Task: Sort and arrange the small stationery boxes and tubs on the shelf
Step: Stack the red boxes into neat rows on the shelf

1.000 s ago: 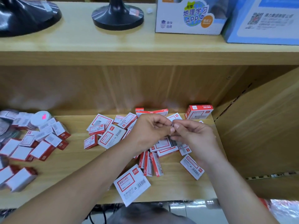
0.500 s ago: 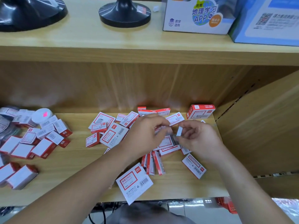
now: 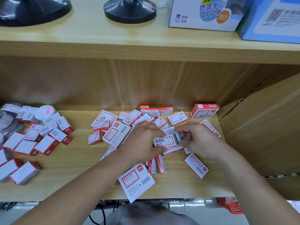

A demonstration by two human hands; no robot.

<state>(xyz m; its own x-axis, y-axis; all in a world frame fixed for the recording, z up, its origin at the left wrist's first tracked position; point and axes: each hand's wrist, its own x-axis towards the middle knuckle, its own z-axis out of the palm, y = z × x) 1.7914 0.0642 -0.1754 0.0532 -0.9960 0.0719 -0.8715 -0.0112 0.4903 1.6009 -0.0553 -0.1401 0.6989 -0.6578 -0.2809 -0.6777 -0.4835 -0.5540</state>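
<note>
Two bare hands meet over the middle of a lower wooden shelf (image 3: pixel 73 184) strewn with little red and white boxes. The left hand (image 3: pixel 142 140) curls its fingers and thumb round one small box (image 3: pixel 167 141), holding it just above the heap, label up. The right hand (image 3: pixel 199 138) pinches the right end of the same box, where a dark grey strip shows at its open side.

Under and around the hands lies a loose pile of boxes (image 3: pixel 126 122), flat and at all angles, reaching toward the back edge of the shelf. One larger flat box (image 3: pixel 136 181) lies near the front edge, with part of it hanging over. Another box (image 3: pixel 204 111) stands in the back right corner, against the side panel.

Toward the left edge sits a second cluster of boxes (image 3: pixel 40 142), with a round white tub (image 3: pixel 44 112) at the back of it.

On the upper shelf (image 3: pixel 97 38) stand a round black base (image 3: pixel 129 10), a white carton (image 3: pixel 204 13) and a blue carton (image 3: pixel 272 20).
</note>
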